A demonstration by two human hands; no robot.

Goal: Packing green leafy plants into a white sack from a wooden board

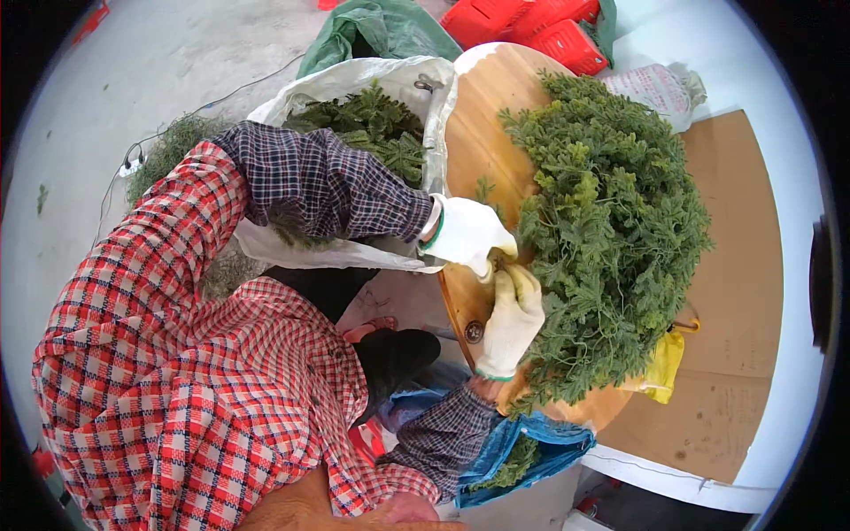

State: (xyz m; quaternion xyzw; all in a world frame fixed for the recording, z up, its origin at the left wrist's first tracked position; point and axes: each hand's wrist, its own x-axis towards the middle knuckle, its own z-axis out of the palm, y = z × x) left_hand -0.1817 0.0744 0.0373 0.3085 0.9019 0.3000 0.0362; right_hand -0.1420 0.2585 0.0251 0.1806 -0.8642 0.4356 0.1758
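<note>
Both my hands wear white work gloves with green cuff edging and yellowish fingertips. My left hand [474,234] reaches across from above, its fingers pinched together. My right hand [515,323] comes up from below with curled fingers, its fingertips meeting those of my left hand. Whatever lies between the fingertips is small and hidden by the gloves. Right beside them, a big heap of green artificial-looking foliage [611,239] covers much of the round wooden table [487,106]. A small green sprig [484,189] shows on the wood behind my left hand.
A white woven sack [274,106] of fern-like greenery [381,124] stands against the table. Blue bags [549,456] sit below its near edge. Red plastic crates [531,26], a green sack [381,35], a yellow bag [664,365] and flat cardboard [730,310] lie around. A cable with a socket [133,164] crosses the floor.
</note>
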